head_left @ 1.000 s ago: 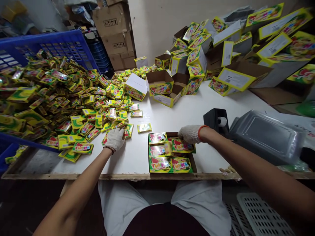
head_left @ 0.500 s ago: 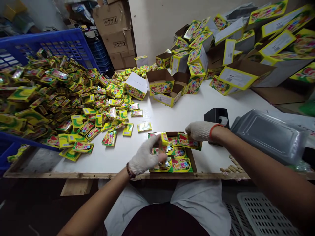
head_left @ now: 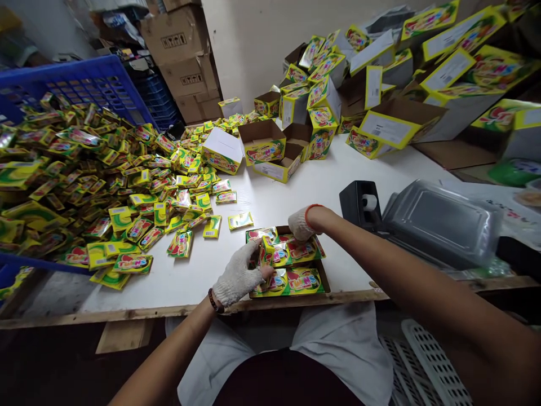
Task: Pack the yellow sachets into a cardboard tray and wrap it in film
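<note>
A shallow brown tray (head_left: 326, 277) near the table's front edge holds several yellow-green candy packets (head_left: 302, 279). My left hand (head_left: 238, 276), in a white knit glove, is closed on a packet (head_left: 267, 248) at the tray's left side. My right hand (head_left: 301, 223), also gloved, is curled over the packets at the tray's far edge, fingers pressing down on one (head_left: 302, 250). A big heap of the same loose packets (head_left: 97, 169) covers the left of the white table (head_left: 296, 192).
A blue plastic crate (head_left: 84, 84) stands behind the heap. Open printed cartons (head_left: 264, 141) pile up at the back and right. A black tape dispenser (head_left: 363, 204) and a clear plastic lid (head_left: 439, 223) lie right of the tray. Brown cardboard boxes (head_left: 181, 51) stack at the wall.
My left hand left the loose heap with a packet and came to the tray's left side. My right hand shifted slightly left over the tray's far edge.
</note>
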Demonstrator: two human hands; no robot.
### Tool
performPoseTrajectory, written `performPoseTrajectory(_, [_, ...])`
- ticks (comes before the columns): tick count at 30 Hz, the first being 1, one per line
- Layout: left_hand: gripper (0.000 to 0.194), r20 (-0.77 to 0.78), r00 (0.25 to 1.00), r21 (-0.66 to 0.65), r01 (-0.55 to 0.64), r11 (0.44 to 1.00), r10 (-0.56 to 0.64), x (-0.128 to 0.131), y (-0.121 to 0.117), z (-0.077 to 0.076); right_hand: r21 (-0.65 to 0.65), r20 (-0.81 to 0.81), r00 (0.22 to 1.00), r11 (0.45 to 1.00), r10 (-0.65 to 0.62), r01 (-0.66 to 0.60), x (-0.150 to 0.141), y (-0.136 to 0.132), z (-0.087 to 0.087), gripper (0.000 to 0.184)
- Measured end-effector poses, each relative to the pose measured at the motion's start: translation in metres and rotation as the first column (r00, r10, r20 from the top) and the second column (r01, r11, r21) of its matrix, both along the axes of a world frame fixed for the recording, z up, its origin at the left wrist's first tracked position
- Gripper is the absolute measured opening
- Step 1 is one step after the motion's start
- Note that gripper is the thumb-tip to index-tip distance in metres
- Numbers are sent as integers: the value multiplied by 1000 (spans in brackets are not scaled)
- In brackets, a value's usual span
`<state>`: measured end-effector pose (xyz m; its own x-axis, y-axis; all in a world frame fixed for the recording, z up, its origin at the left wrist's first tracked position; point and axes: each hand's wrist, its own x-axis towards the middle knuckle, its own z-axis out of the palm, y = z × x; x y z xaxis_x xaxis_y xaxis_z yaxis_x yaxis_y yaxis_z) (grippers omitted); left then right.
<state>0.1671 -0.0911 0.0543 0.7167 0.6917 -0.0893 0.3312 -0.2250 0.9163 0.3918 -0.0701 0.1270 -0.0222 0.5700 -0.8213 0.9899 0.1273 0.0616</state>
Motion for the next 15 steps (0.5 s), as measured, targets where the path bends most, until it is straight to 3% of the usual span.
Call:
performPoseTrajectory(3, [85, 104, 995, -71, 10, 997, -3, 1, -1, 2, 0, -20, 1000, 1000, 21, -21, -3, -3, -11, 32])
performPoseTrajectory(6, [80, 274, 961, -177, 24, 984, 26, 1, -3, 10, 10, -61, 998, 999, 33, -33, -5, -14, -36, 34])
performPoseTrajectory(8, [81, 302, 952, -190, 3, 982, 56, 1, -4, 14, 71, -78, 997, 997, 19, -13, -5, -24, -50, 36])
performPoseTrajectory(10, [84, 269, 960, -106, -47, 993, 74, 5, -6, 15, 163, -95, 995, 986, -22, 38, -6, -34, -61, 38])
performPoseTrajectory(12, [81, 221, 971, 80, -113, 990, 93, 12, -8, 14, 218, -130, 988, 969, -88, 115, -7, -43, -66, 37])
performPoseTrajectory(15, [65, 220, 970, 430, -191, 882, 103, 27, -12, 15, 289, -203, 961, 926, -186, 241, -5, -55, -65, 42])
